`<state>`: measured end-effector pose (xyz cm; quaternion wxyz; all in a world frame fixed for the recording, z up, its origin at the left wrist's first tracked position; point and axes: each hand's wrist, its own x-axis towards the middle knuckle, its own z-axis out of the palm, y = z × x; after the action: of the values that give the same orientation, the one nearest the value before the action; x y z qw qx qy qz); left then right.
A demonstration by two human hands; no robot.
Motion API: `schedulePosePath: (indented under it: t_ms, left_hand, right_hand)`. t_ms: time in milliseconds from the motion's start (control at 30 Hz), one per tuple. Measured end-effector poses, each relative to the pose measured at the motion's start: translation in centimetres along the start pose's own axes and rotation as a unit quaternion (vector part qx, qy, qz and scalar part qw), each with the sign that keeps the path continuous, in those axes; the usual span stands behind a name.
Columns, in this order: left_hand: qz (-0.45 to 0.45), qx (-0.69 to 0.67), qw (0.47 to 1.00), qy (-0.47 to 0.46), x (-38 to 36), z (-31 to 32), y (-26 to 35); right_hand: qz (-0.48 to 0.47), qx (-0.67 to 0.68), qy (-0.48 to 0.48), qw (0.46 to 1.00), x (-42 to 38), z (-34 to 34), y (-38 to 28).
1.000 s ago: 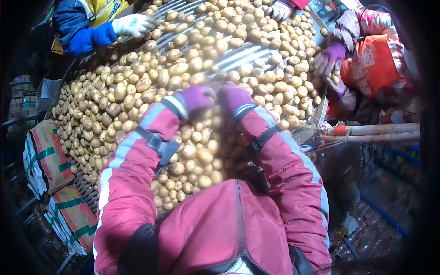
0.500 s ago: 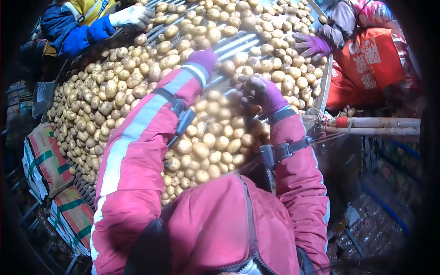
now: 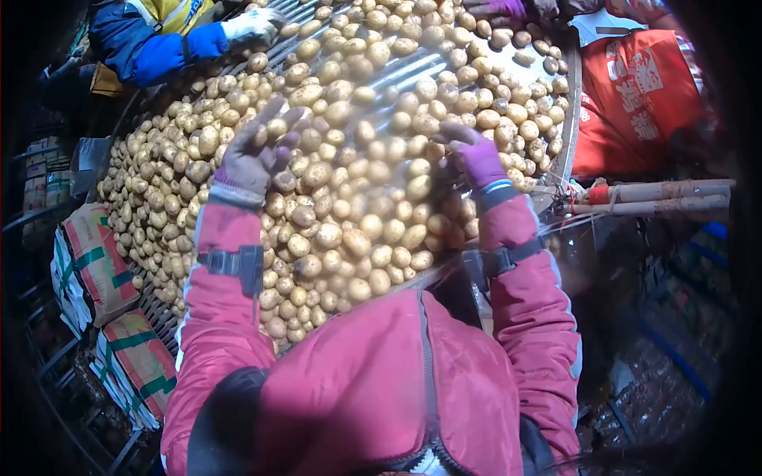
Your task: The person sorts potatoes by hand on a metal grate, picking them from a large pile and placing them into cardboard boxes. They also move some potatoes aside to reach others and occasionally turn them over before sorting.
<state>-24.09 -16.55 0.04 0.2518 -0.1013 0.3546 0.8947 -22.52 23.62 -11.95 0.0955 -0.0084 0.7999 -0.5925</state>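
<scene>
A broad heap of potatoes (image 3: 329, 236) spreads in front of me, some of them smeared by motion in the middle. My left hand (image 3: 248, 163), in a dirty purple glove, is over the left part of the heap with its fingers spread. One potato shows between its fingers and thumb, though I see no firm grip on it. My right hand (image 3: 479, 163), also in a purple glove, is over the right part with its fingers bent and apart. Potatoes lie close around it, and nothing shows held in it.
Across the heap are a co-worker's white-gloved hand (image 3: 254, 28) and another person's purple-gloved hand (image 3: 496, 8). Metal bars (image 3: 409, 73) show between potatoes. A red bag (image 3: 635, 103) and pipes (image 3: 667, 194) are at right. Printed cartons (image 3: 99, 262) stand at left.
My left hand has come back from the far middle to the left side, its fingers now spread. My right hand has shifted slightly. The co-worker's purple-gloved hand at right has moved farther back.
</scene>
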Motion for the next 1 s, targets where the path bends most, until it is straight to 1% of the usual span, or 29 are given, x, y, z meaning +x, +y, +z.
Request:
schedulePosePath:
  t_ms: [33,67,100,133,167,200,233,267,300,333,367,400,433,500,533,567,633,667,700,733,767,800,867,900,933,967,1000]
  left_hand:
    - [0.002,-0.03,1.0,0.004,-1.1,-0.3,-0.6]
    - [-0.016,-0.035,0.999,-0.003,-1.6,-0.7,-1.3]
    - [0.006,0.032,0.999,0.031,-1.9,-0.9,-2.3]
    - [0.008,0.101,0.993,0.058,-2.1,-0.9,-3.5]
    - [0.01,0.172,0.981,0.086,-2.1,0.2,-4.7]
    - [-0.02,0.229,0.973,0.012,-1.4,1.0,-5.5]
    - [-0.034,0.317,0.947,0.041,-1.5,2.2,-6.4]
    - [-0.074,0.372,0.925,-0.005,-1.1,3.7,-6.8]
    - [-0.114,0.423,0.897,-0.052,-0.5,4.7,-7.4]
    - [-0.121,0.512,0.846,-0.085,0.1,5.1,-8.4]
    - [-0.124,0.595,0.785,-0.119,1.0,4.7,-9.4]
    - [0.229,0.75,0.565,-0.257,2.5,0.7,-12.4]
    - [0.14,0.814,0.528,-0.197,2.2,2.4,-13.3]
    - [0.085,0.843,0.524,-0.091,2.2,6.1,-14.7]
    - [0.058,0.86,0.5,-0.085,2.5,7.2,-15.3]
    - [0.039,0.896,0.431,-0.103,3.9,6.5,-16.9]
    - [0.053,0.929,0.344,-0.129,5.6,3.5,-21.2]
    - [0.051,0.934,0.318,-0.155,5.7,4.4,-21.0]
    - [0.06,0.928,0.331,-0.163,5.8,4.7,-20.6]
    - [0.052,0.928,0.328,-0.172,5.8,5.0,-20.4]
    - [0.046,0.928,0.323,-0.181,6.0,5.3,-20.2]
    - [0.046,0.928,0.316,-0.191,5.7,6.3,-19.5]
    - [0.046,0.928,0.301,-0.215,4.9,7.7,-18.3]
    - [0.061,0.929,0.302,-0.205,5.0,7.2,-18.5]
    - [0.075,0.93,0.304,-0.193,5.2,5.8,-19.3]
    - [0.088,0.931,0.307,-0.179,5.2,4.6,-20.0]
    - [0.096,0.928,0.324,-0.157,4.7,4.2,-20.1]
  right_hand:
    - [0.069,0.086,-0.021,0.994,-1.0,-0.8,-1.0]
    - [0.14,0.168,-0.029,0.975,-2.1,-1.5,-3.4]
    - [0.094,0.106,-0.088,0.986,-3.2,-1.0,-2.3]
    - [0.041,0.046,-0.139,0.988,-4.4,-0.6,-1.2]
    - [0.052,0.025,-0.177,0.983,-5.4,0.8,-1.6]
    - [0.062,0.002,-0.215,0.975,-6.5,2.3,-2.1]
    - [0.013,-0.082,-0.232,0.969,-7.0,3.1,-2.2]
    - [-0.05,-0.175,-0.202,0.962,-6.8,2.9,-2.1]
    - [-0.12,-0.29,-0.125,0.941,-6.5,1.9,-2.4]
    - [-0.136,-0.327,-0.046,0.934,-5.8,0.6,-1.1]
    - [-0.124,-0.278,-0.001,0.953,-5.4,-0.9,1.4]
    - [-0.117,-0.225,0.045,0.966,-5.0,-2.4,3.9]
    - [-0.108,-0.204,0.045,0.972,-5.3,-3.7,4.1]
    - [-0.089,-0.175,0.034,0.98,-6.8,-4.7,4.0]
    - [-0.084,-0.168,0.023,0.982,-8.1,-5.0,4.0]
    - [-0.038,-0.141,0.019,0.989,-9.0,-4.8,3.6]
    - [0.054,-0.085,0.02,0.995,-10.9,-4.4,2.8]
    - [0.024,-0.091,0.005,0.996,-11.7,-4.0,3.7]
    - [-0.001,-0.094,-0.031,0.995,-12.8,-3.4,2.3]
    - [-0.084,-0.134,-0.087,0.984,-14.0,-2.8,0.7]
    - [-0.164,-0.182,-0.14,0.959,-14.7,-1.6,-0.3]
    - [-0.211,-0.212,-0.18,0.937,-15.1,0.0,-0.7]
    - [-0.222,-0.232,-0.245,0.915,-15.9,2.5,-1.1]
    - [-0.274,-0.311,-0.267,0.87,-15.6,2.9,-1.3]
    - [-0.156,-0.291,-0.232,0.915,-15.2,2.1,-1.4]
    - [-0.037,-0.265,-0.196,0.944,-14.4,1.2,-2.4]
    - [-0.046,-0.254,-0.129,0.957,-14.1,0.5,-1.7]
